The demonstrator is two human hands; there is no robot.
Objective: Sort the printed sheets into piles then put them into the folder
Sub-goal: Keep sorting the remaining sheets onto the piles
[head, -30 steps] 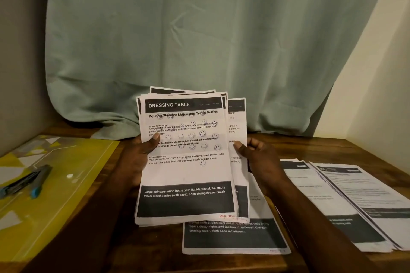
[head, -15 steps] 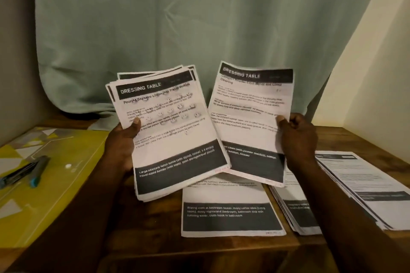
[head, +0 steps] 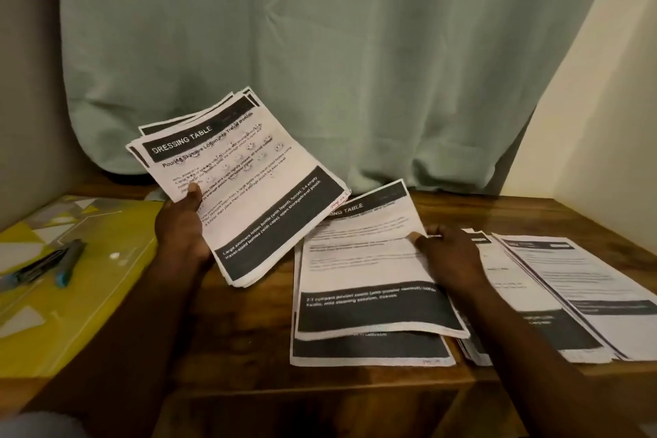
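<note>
Illumination is dim and warm, strongest on the cream wall (head: 604, 99) at right and falling off leftward, so the wooden table (head: 249, 388) front and both forearms render near black. One small specular spot sits on the yellow folder (head: 106, 295), and the curtain (head: 320, 46) folds carry soft shadows. Print on the stack of printed sheets (head: 256, 195) in the left hand (head: 181, 228) is partly legible; the single sheet (head: 369, 260) pinched by the right hand (head: 451, 256) and the piles (head: 569, 277) at right are smeared, and the wall corner leans with wide-angle distortion.
</note>
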